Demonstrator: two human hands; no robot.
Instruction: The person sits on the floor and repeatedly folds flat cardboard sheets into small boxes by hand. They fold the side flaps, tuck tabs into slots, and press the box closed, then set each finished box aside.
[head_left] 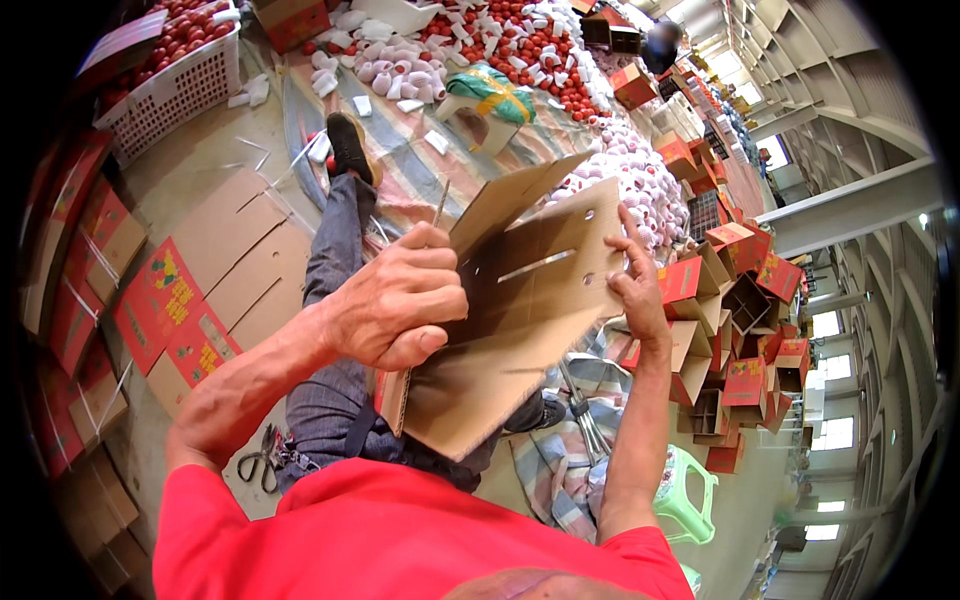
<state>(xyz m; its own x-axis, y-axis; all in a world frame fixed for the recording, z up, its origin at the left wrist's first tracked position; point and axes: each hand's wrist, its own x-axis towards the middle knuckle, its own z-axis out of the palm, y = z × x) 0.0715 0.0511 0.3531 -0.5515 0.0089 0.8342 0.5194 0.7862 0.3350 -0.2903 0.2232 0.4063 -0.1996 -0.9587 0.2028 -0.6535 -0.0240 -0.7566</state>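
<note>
A partly folded cardboard box (520,300) is held in front of my lap, its plain brown inside facing up. Slots and small round holes show in its panels, and one panel is slightly blurred. My left hand (405,295) is closed over the box's left wall, which is seen nearly edge-on. Around the right panel's edge, beside the punched holes, curl the fingers of my right hand (632,275). The box's printed outside is mostly hidden. Below my left forearm, a pair of black-handled scissors (260,460) hangs at my waist.
Flattened red-and-brown cartons (215,290) lie on the floor at left, near bundled cartons (75,300). A white crate (175,100) of red fruit stands behind. Netted fruit (635,180) is heaped ahead. Open boxes (740,310) pile up at right, above a green stool (687,500).
</note>
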